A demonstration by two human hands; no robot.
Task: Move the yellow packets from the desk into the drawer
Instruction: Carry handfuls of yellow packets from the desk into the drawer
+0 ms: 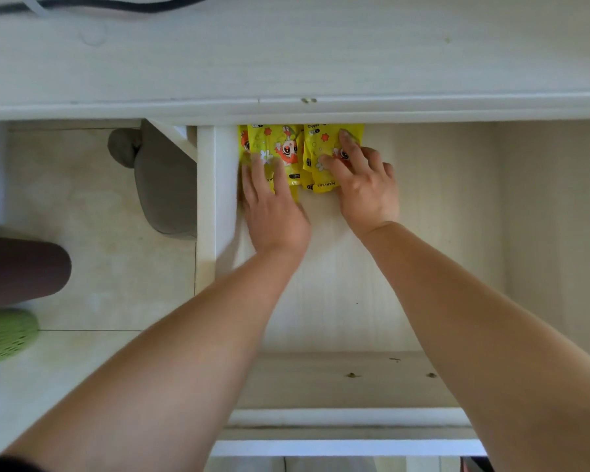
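Note:
Several yellow packets with a red cartoon print lie in the far left corner of the open white drawer (348, 301), partly under the desk edge. One stack of packets (280, 148) lies under my left hand (273, 212), whose straight fingers press on it. A second stack of packets (324, 144) sits just to the right, and my right hand (365, 185) rests on it with spread fingers. Both forearms reach in over the drawer front.
The white desk top (286, 56) spans the top, with a dark cable (116, 5) at its far edge. Left of the drawer is tiled floor with a grey chair leg (160, 185), a dark object (21, 270) and a green basket (4, 335).

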